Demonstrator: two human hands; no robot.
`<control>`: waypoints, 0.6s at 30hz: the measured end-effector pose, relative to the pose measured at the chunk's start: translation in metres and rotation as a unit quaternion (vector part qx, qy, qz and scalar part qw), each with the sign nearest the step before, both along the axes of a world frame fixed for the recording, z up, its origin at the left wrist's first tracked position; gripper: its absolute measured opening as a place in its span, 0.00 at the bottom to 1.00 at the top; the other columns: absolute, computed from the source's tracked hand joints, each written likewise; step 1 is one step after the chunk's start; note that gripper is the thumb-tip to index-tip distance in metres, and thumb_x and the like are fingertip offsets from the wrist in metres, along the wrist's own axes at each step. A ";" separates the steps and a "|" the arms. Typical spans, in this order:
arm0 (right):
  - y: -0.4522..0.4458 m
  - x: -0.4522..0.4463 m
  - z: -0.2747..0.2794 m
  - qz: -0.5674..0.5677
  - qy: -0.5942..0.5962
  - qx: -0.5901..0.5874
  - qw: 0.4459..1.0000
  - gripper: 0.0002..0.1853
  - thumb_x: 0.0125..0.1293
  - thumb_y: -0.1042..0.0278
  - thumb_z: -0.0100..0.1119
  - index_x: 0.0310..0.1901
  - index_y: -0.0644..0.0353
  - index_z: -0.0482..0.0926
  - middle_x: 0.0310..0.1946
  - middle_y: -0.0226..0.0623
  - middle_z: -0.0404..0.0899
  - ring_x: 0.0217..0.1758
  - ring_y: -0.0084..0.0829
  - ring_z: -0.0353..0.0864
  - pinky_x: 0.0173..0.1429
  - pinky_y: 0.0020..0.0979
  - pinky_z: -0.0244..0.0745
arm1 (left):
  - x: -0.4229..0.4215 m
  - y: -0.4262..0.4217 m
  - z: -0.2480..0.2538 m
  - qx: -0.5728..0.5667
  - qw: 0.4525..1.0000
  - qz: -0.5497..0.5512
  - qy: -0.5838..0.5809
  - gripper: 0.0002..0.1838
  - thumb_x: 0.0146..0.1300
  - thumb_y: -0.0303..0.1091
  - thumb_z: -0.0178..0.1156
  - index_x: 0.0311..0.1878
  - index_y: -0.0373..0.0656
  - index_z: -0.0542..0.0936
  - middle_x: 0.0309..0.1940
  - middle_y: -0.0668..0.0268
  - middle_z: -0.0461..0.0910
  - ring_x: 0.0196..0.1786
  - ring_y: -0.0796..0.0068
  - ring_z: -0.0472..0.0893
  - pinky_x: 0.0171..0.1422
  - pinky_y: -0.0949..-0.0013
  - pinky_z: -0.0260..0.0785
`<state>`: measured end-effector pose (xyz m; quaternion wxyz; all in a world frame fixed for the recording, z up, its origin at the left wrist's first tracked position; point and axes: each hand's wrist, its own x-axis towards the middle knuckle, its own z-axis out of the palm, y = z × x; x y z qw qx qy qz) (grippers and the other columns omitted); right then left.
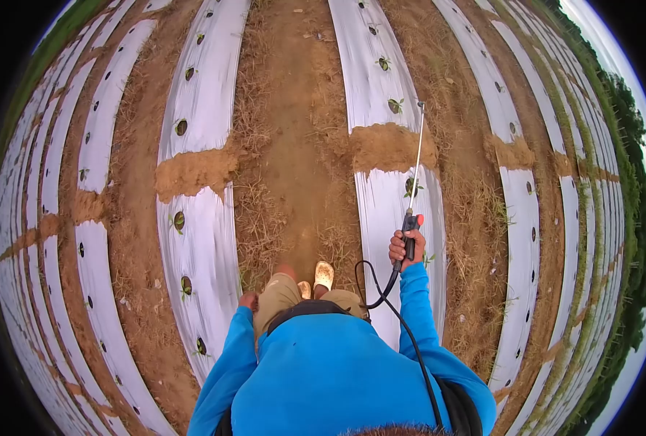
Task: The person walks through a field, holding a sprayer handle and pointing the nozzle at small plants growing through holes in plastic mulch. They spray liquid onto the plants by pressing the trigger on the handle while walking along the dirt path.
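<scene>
My right hand (407, 248) is wrapped round the black handle of a spray wand (418, 156), which has a red part near the top of its grip. The thin metal lance points forward, its tip a little right of a seedling (395, 106) in a planting hole. Below the lance, another seedling (412, 187) shows in its hole. A black hose (410, 330) runs from the handle back over my right side. My left hand (249, 300) hangs low beside my thigh; its fingers are too small and hidden to read.
Long beds under silvery plastic mulch (199, 240) run ahead on both sides, with seedlings in round holes. Mounds of soil (196, 173) cross the beds. I stand on a bare dirt path (297, 167) edged with dry grass. Trees (631, 145) line the far right.
</scene>
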<state>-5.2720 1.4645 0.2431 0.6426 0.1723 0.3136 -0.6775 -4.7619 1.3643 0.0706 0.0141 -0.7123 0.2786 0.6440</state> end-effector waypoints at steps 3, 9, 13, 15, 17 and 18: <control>-0.069 -0.043 -0.013 0.011 0.001 0.004 1.000 0.09 0.50 0.61 0.51 0.26 0.58 0.68 0.14 0.26 0.60 0.10 0.21 0.57 0.13 0.23 0.55 | -0.048 -0.093 -0.001 -0.052 0.998 -0.023 -0.007 0.13 0.58 0.43 0.50 0.29 0.45 0.76 0.23 0.65 0.77 0.20 0.72 0.72 0.23 0.66 0.64; -0.227 -0.116 -0.036 0.013 -0.001 -0.018 1.000 0.10 0.52 0.61 0.50 0.26 0.60 0.69 0.14 0.28 0.63 0.11 0.22 0.60 0.14 0.24 0.60 | -0.122 -0.274 -0.079 0.034 0.992 0.117 0.042 0.10 0.55 0.40 0.52 0.33 0.45 0.74 0.24 0.65 0.76 0.18 0.70 0.69 0.19 0.67 0.57; -0.337 -0.155 -0.031 -0.003 0.006 0.008 1.000 0.10 0.52 0.61 0.51 0.26 0.60 0.68 0.14 0.28 0.63 0.11 0.23 0.61 0.14 0.25 0.61 | -0.164 -0.404 -0.096 0.185 0.979 0.074 0.052 0.09 0.60 0.38 0.45 0.29 0.46 0.71 0.15 0.68 0.69 0.13 0.76 0.65 0.13 0.69 0.52; -0.387 -0.178 -0.017 0.028 -0.001 -0.001 1.000 0.11 0.52 0.61 0.51 0.27 0.60 0.68 0.15 0.29 0.63 0.12 0.23 0.61 0.15 0.26 0.61 | -0.202 -0.468 -0.098 0.069 0.994 -0.064 0.060 0.08 0.54 0.38 0.52 0.27 0.44 0.73 0.16 0.68 0.69 0.13 0.73 0.66 0.17 0.66 0.56; -0.437 -0.197 -0.004 0.016 -0.024 -0.010 1.000 0.11 0.52 0.61 0.52 0.28 0.60 0.68 0.16 0.29 0.63 0.12 0.23 0.62 0.16 0.25 0.61 | -0.237 -0.539 -0.077 0.057 0.994 -0.010 0.094 0.08 0.58 0.38 0.49 0.31 0.45 0.73 0.19 0.69 0.71 0.17 0.76 0.68 0.18 0.68 0.57; -0.465 -0.204 0.000 0.014 -0.028 -0.012 0.999 0.11 0.52 0.61 0.52 0.28 0.60 0.68 0.16 0.29 0.63 0.12 0.23 0.62 0.16 0.25 0.61 | -0.251 -0.583 -0.066 0.035 0.991 0.043 0.125 0.09 0.62 0.39 0.46 0.34 0.46 0.73 0.22 0.69 0.73 0.20 0.78 0.70 0.19 0.71 0.59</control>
